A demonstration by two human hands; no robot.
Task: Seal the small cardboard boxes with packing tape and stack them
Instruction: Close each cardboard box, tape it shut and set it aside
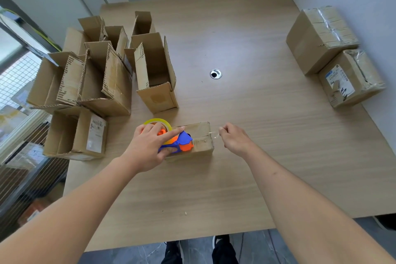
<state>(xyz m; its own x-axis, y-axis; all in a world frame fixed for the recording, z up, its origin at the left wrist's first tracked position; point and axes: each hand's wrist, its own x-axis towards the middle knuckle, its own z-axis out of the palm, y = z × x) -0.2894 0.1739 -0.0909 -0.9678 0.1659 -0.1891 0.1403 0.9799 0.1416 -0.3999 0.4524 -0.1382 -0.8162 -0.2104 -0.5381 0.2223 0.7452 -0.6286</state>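
Note:
A small closed cardboard box [200, 135] lies on the wooden table [246, 173] in front of me. My left hand [150, 148] grips a blue and orange tape dispenser [182, 143] with a yellow-rimmed roll [157, 121], resting on top of the box. A strip of clear tape [214, 134] runs from the dispenser over the box's right end. My right hand [234, 138] pinches the free end of that strip just right of the box.
Several open cardboard boxes [100, 75] crowd the table's left side, flaps up. Two taped boxes [334, 55] sit by the right wall. A round cable grommet [215, 73] is in the tabletop's middle. Windows and railing lie to the left.

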